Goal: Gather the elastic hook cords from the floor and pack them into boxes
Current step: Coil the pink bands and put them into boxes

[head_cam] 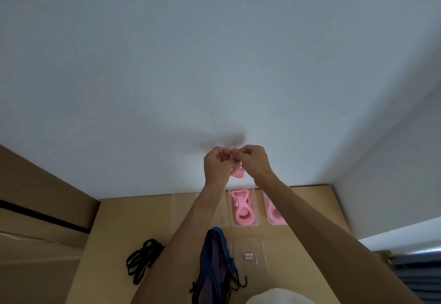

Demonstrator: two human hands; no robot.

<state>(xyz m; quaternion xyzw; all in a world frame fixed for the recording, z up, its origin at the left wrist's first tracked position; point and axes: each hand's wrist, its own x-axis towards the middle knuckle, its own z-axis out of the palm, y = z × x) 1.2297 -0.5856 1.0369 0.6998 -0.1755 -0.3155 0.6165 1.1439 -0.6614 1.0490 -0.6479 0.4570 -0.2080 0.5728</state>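
Both hands, left hand [217,163] and right hand [253,160], pinch pink cord bundle [237,172] aloft (winding step, likely); next: lower into empty clear box [176,208].

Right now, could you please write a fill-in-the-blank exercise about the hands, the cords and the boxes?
1. Both hands, the left hand and the right hand, hold a small ____ plastic piece.
2. The coiled black elastic cord lies on the ____ side of the cardboard surface.
3. The clear plastic box holds a ____ item.

Missing words: pink; left; pink
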